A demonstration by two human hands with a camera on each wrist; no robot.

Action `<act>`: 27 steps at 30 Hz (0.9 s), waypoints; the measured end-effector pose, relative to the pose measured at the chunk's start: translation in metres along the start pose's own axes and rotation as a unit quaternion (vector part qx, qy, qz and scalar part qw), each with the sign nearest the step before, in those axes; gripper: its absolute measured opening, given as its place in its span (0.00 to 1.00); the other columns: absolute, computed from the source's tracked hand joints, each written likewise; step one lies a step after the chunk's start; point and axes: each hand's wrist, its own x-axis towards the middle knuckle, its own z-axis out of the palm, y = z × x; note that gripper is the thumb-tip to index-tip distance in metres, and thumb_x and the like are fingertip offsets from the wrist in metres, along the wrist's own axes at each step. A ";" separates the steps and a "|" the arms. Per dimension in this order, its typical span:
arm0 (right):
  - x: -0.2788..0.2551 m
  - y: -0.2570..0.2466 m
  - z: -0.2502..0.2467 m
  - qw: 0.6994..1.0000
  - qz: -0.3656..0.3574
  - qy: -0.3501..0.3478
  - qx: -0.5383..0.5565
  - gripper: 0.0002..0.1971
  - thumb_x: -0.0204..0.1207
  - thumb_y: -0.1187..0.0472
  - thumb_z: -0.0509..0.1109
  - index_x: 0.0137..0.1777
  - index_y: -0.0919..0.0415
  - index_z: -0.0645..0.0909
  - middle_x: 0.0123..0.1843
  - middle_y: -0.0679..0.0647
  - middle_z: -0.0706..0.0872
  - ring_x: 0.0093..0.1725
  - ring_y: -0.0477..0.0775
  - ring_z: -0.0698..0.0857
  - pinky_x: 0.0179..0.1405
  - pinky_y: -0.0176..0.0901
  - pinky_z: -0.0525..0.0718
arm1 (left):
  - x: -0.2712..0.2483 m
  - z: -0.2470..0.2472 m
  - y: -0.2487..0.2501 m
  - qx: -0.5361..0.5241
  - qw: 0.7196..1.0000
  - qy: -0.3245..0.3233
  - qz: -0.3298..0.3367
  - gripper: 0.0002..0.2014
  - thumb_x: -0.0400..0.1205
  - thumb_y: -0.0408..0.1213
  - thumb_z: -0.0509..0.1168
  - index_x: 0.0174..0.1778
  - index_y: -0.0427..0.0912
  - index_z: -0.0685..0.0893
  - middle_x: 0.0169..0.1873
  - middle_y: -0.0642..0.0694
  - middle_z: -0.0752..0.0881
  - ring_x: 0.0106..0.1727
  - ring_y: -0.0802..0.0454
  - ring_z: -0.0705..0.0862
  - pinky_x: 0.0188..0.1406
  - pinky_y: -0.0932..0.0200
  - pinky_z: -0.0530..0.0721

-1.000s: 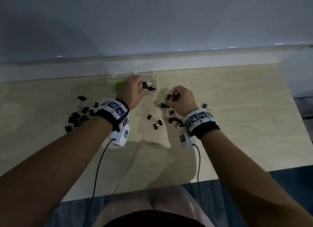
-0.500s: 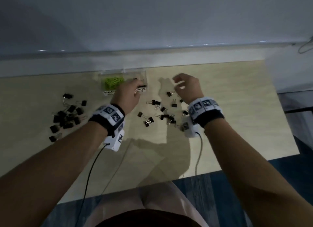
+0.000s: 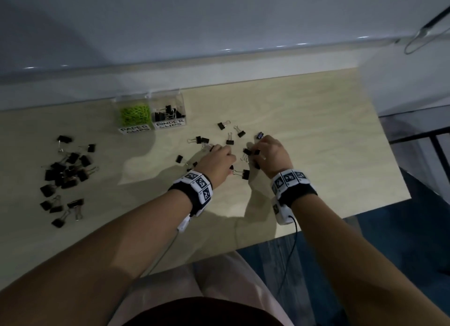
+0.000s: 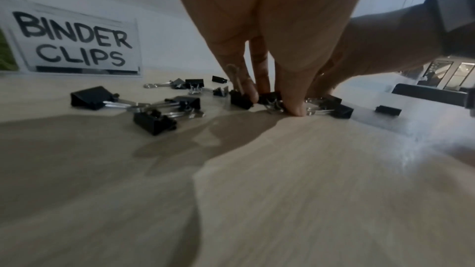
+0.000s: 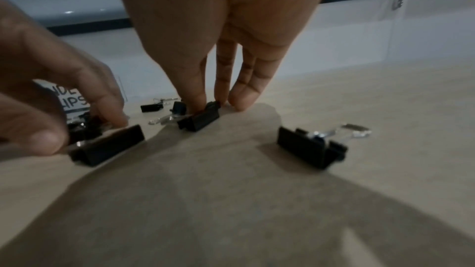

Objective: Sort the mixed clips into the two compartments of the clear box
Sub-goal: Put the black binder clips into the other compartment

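Both hands are down among loose binder clips [image 3: 229, 141] on the desk [image 3: 316, 121]: left hand [image 3: 218, 161] pinches 1, right hand [image 3: 271, 155] pinches another; clear box [image 3: 151, 115] lies ahead-left, nearer the left

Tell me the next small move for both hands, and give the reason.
Probably close the fingers and lift: the left hand and right hand each pinch at loose binder clips on the table, and the compartment labelled BINDER CLIPS is only partly filled.
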 end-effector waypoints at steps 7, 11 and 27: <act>-0.003 0.014 -0.010 0.997 -0.002 0.066 0.050 0.04 0.69 0.66 0.71 0.41 0.58 0.85 0.41 0.57 0.83 0.36 0.56 0.84 0.37 0.52 0.86 | -0.001 -0.001 -0.005 0.034 0.999 -0.007 0.014 0.12 0.83 0.34 0.56 0.56 0.32 0.80 0.59 0.36 0.77 0.59 0.38 0.77 0.57 0.44 0.77; -0.028 0.012 -0.003 0.996 -0.045 0.055 0.048 0.04 0.71 0.63 0.73 0.44 0.56 0.88 0.43 0.56 0.82 0.37 0.55 0.83 0.37 0.51 0.87 | -0.008 -0.002 -0.009 -0.013 0.998 0.029 0.049 0.08 0.80 0.31 0.63 0.50 0.34 0.84 0.51 0.39 0.82 0.49 0.41 0.80 0.48 0.47 0.82; 0.027 -0.092 -0.004 0.978 -0.130 0.104 0.125 0.07 0.70 0.67 0.74 0.48 0.66 0.88 0.44 0.59 0.84 0.36 0.53 0.84 0.40 0.40 0.85 | -0.028 -0.111 -0.094 -0.099 0.940 0.305 -0.115 0.07 0.80 0.29 0.65 0.52 0.33 0.85 0.49 0.34 0.81 0.44 0.45 0.79 0.48 0.58 0.80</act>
